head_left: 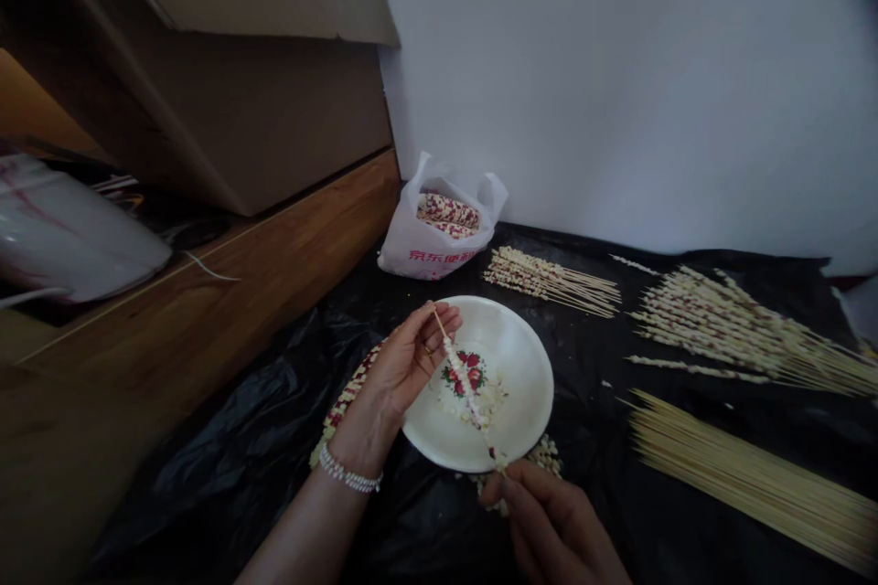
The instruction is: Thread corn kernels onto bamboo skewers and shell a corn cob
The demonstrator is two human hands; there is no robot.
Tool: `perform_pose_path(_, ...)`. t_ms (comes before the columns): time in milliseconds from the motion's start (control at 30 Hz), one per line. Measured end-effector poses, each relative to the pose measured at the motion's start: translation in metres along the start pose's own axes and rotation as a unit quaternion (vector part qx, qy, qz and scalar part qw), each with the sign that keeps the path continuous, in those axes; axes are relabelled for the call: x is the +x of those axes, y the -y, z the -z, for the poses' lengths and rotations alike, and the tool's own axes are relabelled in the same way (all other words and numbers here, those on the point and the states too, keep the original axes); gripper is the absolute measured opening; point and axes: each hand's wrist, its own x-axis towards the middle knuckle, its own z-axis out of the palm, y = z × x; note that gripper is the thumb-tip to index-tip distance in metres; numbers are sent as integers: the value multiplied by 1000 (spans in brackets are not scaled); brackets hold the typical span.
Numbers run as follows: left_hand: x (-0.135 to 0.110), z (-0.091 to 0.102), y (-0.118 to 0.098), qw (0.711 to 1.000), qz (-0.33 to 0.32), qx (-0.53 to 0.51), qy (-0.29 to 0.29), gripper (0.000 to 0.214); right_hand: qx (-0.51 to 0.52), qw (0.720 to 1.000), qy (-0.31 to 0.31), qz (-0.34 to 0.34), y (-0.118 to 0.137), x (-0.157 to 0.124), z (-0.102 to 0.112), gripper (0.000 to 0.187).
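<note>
A bamboo skewer threaded with white and dark red corn kernels (464, 381) slants across the white bowl (535, 366) between my hands. My left hand (412, 356), a beaded bracelet at its wrist, holds the bare upper end of the stick near the thumb tip. At the lower end, thumb and fingers of my right hand (549, 521) pinch together on the skewer; whether a loose kernel is also between them is hidden. Loose kernels (497, 393) lie in the bowl, over its printed red flower pattern. More kernels (545, 455) are heaped beside the bowl's near edge.
Corn cobs (449, 215) fill a white plastic bag (412, 247) behind the bowl. Threaded skewers lie in a small bundle (549, 279) and a larger pile (727, 320). Bare sticks (747, 475) lie at right on black plastic sheeting (583, 402). A cardboard box (274, 119) stands left.
</note>
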Motion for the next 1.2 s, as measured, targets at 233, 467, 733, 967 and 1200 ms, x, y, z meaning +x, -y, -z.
perform_pose_path(233,-7,0,14,985,-73,152,40,21,20,1000,-17,15,-5,2,1,45)
perform_pose_path(467,-7,6,2,932,-77,338,111,36,54,998,-22,-1,2,0,4,41)
perform_pose_path(733,-14,24,-8,628,-182,735,180,20,34,999,-37,-13,5,1,8,45)
perform_pose_path(967,-17,15,19,542,-187,793,205,27,55,996,-61,27,7,2,16,39)
perform_pose_path(1200,-16,2,34,596,-202,721,291,31,41,997,-50,43,6,5,26,37)
